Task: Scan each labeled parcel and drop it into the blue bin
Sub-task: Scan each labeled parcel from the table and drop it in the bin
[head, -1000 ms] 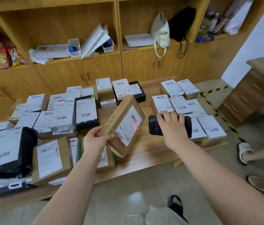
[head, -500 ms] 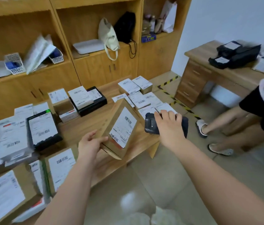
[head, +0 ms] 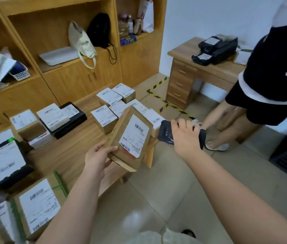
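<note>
Parcel (head: 130, 138) first: it's a flat brown cardboard box with a white barcode label facing us, tilted up and held off the table's edge. Our left hand (head: 97, 159) grips its lower left corner, thumb lying on the label side. At 3 o'clock from the box, our right hand (head: 185, 138) is curled round a black handheld scanner (head: 165, 133), whose front end sits just beside the box's right edge.

Down at 7 o'clock, 1 more labeled box (head: 36, 206) lies on the wooden table (head: 72, 148). A black parcel (head: 5, 164) with a white label sits at 9 o'clock. A bunch of small labeled boxes (head: 104, 116) sits further back, around 11 to 12 o'clock of the held one.

Out at 2 o'clock, a person in black shorts (head: 266, 106) stands on the tile floor next to a wooden desk (head: 209, 67) with a black device (head: 216, 48) on top. Farthest back at 11 o'clock, the wooden shelves (head: 51, 29) hold a cream tote bag (head: 81, 41) and a black bag (head: 99, 32).
</note>
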Tool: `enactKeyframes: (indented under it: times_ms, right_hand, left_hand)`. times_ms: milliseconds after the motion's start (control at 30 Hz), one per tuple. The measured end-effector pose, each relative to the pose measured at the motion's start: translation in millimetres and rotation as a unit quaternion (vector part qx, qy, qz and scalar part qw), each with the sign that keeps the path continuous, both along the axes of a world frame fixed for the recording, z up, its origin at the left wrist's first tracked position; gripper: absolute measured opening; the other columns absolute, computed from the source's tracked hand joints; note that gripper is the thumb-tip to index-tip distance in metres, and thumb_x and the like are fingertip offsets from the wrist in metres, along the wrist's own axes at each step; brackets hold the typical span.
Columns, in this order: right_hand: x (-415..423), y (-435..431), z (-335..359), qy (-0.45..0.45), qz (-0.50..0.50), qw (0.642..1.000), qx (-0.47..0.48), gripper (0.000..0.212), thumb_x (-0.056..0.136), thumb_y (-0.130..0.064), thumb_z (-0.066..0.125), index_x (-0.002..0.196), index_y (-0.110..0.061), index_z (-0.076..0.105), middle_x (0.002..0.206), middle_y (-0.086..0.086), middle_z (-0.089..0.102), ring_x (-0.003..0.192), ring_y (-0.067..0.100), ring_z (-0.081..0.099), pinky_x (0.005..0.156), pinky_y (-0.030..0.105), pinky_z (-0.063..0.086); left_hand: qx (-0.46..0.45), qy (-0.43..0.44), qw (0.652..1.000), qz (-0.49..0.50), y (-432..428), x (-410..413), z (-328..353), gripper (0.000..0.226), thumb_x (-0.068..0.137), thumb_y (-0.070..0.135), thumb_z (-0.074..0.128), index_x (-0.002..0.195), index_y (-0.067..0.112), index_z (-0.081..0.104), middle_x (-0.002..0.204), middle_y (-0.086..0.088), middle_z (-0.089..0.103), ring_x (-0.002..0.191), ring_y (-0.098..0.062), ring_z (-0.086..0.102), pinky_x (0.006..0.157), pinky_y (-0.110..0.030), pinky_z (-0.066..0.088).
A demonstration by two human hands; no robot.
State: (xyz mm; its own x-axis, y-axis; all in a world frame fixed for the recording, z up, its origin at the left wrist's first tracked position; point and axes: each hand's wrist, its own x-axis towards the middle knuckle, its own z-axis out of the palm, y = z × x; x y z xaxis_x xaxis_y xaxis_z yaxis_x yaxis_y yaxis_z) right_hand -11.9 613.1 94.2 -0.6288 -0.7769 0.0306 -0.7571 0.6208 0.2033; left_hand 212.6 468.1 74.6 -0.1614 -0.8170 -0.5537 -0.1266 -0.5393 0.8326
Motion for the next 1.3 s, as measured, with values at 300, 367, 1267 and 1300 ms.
enactKeyframes:
  times_ms: [300, 367, 1267, 1300]
  right_hand:
    - [-87, 191, -3, -0.261, -0.363, 0.86, -0.245, 0.073, 0.068, -0.028, 0.078, 0.133, -0.026, 0.047, 0.128, 0.007, 0.046, 0.123, 0.034, 0.041, 0.1, 0.045, 0.038]
    - [-102, 247, -4, -0.271, -0.413, 0.824, -0.277, 0.071, 0.067, -0.027, 0.079, 0.132, -0.025, 0.049, 0.125, 0.007, 0.047, 0.122, 0.034, 0.043, 0.1, 0.045, 0.041]
    - [-161, 817, -49, -0.123, -0.754, 0.417, -0.493, 0.088, 0.069, -0.03, 0.087, 0.144, -0.019, 0.043, 0.14, 0.009, 0.043, 0.131, 0.032, 0.043, 0.106, 0.048, 0.043]
    - [-167, 829, -56, -0.12, -0.761, 0.398, -0.498, 0.089, 0.069, -0.031, 0.088, 0.145, -0.019, 0.043, 0.14, 0.008, 0.043, 0.131, 0.031, 0.043, 0.106, 0.046, 0.043]
  left_hand:
    - [0.252, 0.049, 0.931, -0.258, 99, -176, -6, 0.031, 0.086, 0.012, 0.071, 0.115, 0.01, 0.061, 0.087, -0.009, 0.055, 0.068, -0.018, 0.055, 0.061, -0.038, 0.061]
    - [0.275, 0.047, 0.913, -0.298, 144, -220, -3, 0.024, 0.086, 0.011, 0.07, 0.108, 0.006, 0.058, 0.089, -0.012, 0.054, 0.078, -0.022, 0.057, 0.058, -0.041, 0.062]
    - [0.24, -0.134, 0.667, -0.693, 769, -564, -65, 0.034, 0.086, 0.011, 0.073, 0.117, 0.009, 0.06, 0.106, -0.013, 0.059, 0.095, -0.024, 0.06, 0.086, -0.035, 0.053]
    - [0.232, -0.141, 0.656, -0.704, 788, -574, -70, 0.032, 0.087, 0.01, 0.071, 0.117, 0.008, 0.058, 0.105, -0.013, 0.06, 0.096, -0.025, 0.061, 0.092, -0.036, 0.052]
